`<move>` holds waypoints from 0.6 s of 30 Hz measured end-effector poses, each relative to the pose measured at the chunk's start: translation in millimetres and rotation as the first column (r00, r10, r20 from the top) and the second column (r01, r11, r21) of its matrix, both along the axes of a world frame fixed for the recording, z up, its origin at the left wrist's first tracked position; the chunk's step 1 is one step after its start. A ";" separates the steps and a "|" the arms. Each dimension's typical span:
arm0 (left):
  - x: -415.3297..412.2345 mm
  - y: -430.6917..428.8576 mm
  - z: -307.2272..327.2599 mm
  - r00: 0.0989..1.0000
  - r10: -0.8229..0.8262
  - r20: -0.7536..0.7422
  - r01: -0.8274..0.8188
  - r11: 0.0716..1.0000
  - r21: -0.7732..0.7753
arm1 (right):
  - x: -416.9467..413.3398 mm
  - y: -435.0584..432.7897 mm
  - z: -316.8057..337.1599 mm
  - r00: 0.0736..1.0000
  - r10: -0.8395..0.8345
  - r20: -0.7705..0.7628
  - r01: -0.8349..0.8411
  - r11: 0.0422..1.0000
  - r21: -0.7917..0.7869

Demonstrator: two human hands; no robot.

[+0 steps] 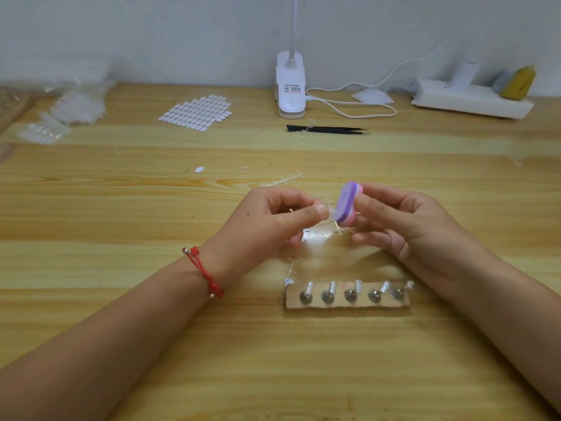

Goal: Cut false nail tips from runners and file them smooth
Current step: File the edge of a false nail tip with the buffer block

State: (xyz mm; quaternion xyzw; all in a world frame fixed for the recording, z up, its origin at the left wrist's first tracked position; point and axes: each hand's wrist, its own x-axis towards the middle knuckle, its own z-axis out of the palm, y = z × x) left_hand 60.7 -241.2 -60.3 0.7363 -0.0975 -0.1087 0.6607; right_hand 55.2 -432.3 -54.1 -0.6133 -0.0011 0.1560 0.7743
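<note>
A small clear false nail tip [332,212] is pinched in the grip of the left hand [265,227], between thumb and forefinger, and is held against the lower end of an oval purple-and-pink foam file block [347,202]. The block is gripped upright between the thumb and fingers of the right hand [403,220]. Both hands are held over the middle of the pale wooden counter [121,192]. At six o'clock from the hands lies a brown cardboard strip [346,304], in which five metal studs are set, with small clear pieces seen at their tops. Clear plastic runners [282,179] are seen at twelve o'clock, just beyond the hands. Further off at twelve o'clock, black tweezers [328,129] and a white clip lamp [290,86] are placed. A sheet of white oval stickers [197,112] is set at eleven o'clock. A red cord bracelet [203,270] is worn on the left wrist.
</note>
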 end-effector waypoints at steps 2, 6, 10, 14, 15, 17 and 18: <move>0.5 0.4 0.3 1.000 0.016 -0.002 -0.017 1.000 -0.015 | -0.3 -0.1 0.3 0.999 0.039 -0.003 -0.039 0.999 -0.030; -0.3 0.1 0.3 1.000 0.002 0.010 -0.002 1.000 0.016 | 0.5 0.7 0.8 0.999 0.036 -0.015 -0.037 0.999 -0.029; -1.4 -0.9 0.5 1.000 -0.001 0.001 0.001 1.000 0.003 | 3.2 -3.8 1.7 0.997 0.059 -0.047 -0.058 0.998 0.030; -1.3 -0.2 2.4 1.000 -0.021 -0.010 0.021 1.000 0.001 | 0.4 -0.3 1.6 0.994 0.107 -0.009 -0.107 0.993 -0.047; -1.2 0.3 2.7 0.999 -0.032 -0.012 0.032 0.999 0.006 | 0.3 0.8 1.3 0.996 0.086 -0.005 -0.086 0.995 -0.041; -1.6 1.2 2.9 0.998 -0.062 -0.011 0.063 0.998 0.025 | 1.3 1.4 0.1 0.999 0.033 -0.012 -0.033 0.999 -0.007; -2.5 1.2 3.3 0.997 -0.079 -0.005 0.079 0.996 0.041 | 2.1 0.8 -0.7 1.000 0.006 -0.025 -0.006 1.000 0.022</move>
